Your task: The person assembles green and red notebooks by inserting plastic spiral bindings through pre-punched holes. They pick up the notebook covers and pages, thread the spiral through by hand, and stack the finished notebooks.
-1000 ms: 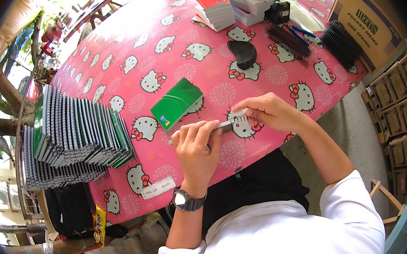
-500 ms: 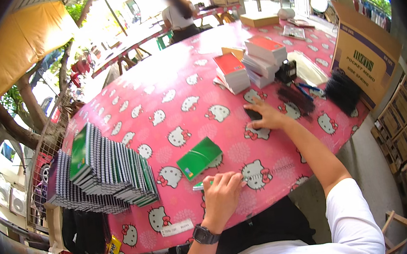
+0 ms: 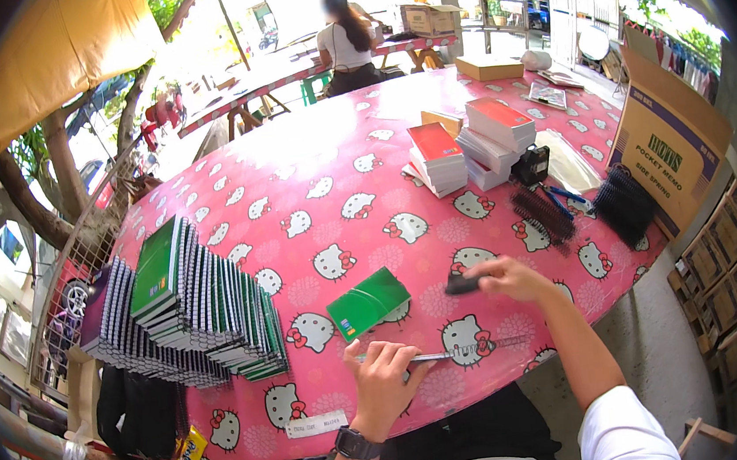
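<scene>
Hands, two, bare, at the near edge of a round surface [image 3: 334, 153] covered in a pink cloth with a cat-face pattern. Left hand [image 3: 385, 386], watch [image 3: 355, 444] on the wrist, fingers clenched around a thin silvery spiral binding wire [image 3: 451, 353], which lies level just above the cloth and runs off toward the right. Right hand [image 3: 508, 277], reached forward, fingers pinched on a small black object [image 3: 461, 285] that rests on the cloth; what kind of object it is cannot be told.

Green notebook [image 3: 368, 303], single, lying flat and slightly askew just beyond the left hand, apart from both hands.

Fanned stack of spiral-bound notebooks [image 3: 185, 305], green and dark covers, at the left side of the surface, well apart from the hands.

Red-topped stacks of small pads [image 3: 467, 145], several, far right of centre. Small black device [image 3: 532, 164] just beside them. Black binding combs [image 3: 543, 213] and a second dark bundle [image 3: 623, 201] near the right edge.

Brown cardboard box [image 3: 671, 143], upright at the right rim of the surface. Flat tan box [image 3: 489, 67] at the far side.

Second person [image 3: 348, 41], seated at another table beyond, back turned.
</scene>
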Motion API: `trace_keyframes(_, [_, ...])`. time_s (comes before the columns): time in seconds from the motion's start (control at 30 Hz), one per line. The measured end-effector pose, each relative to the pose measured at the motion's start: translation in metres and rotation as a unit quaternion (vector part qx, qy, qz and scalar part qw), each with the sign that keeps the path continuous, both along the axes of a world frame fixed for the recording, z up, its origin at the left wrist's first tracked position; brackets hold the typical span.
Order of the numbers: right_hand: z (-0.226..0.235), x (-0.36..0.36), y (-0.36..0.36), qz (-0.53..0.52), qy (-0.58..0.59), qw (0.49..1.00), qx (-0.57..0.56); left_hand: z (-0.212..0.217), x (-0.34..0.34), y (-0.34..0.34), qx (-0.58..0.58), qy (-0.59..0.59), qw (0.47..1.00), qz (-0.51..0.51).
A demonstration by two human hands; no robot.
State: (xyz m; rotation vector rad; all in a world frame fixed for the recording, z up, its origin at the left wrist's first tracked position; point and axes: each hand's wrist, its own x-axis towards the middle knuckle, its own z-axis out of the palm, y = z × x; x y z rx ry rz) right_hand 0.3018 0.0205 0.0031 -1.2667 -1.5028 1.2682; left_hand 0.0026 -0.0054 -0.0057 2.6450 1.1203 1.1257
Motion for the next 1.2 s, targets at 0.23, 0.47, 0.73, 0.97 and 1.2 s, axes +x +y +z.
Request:
trace_keyframes(0.23, [0.007, -0.04, -0.055, 0.051, -0.043, 0.996, 0.057, 0.001, -0.002, -0.002, -0.014, -0.023, 0.999, -0.045])
trace_keyframes(0.47, [0.005, -0.044, -0.049, 0.099, 0.002, 0.991, 0.095, 0.007, -0.006, -0.003, -0.043, -0.025, 0.997, -0.053])
trace_keyframes(0.73, [0.016, -0.061, -0.041, 0.144, 0.001, 0.985, 0.093, 0.003, -0.007, -0.003, -0.08, -0.036, 0.996, -0.03])
trace_keyframes(0.97, [0.014, -0.069, -0.034, 0.116, -0.021, 0.989, 0.093, -0.007, -0.012, 0.004, -0.131, -0.268, 0.953, -0.046])
trace_keyframes(1.2, [0.003, -0.074, -0.024, 0.084, 0.016, 0.994, 0.065, -0.036, -0.029, 0.018, -0.483, -0.47, 0.717, -0.181])
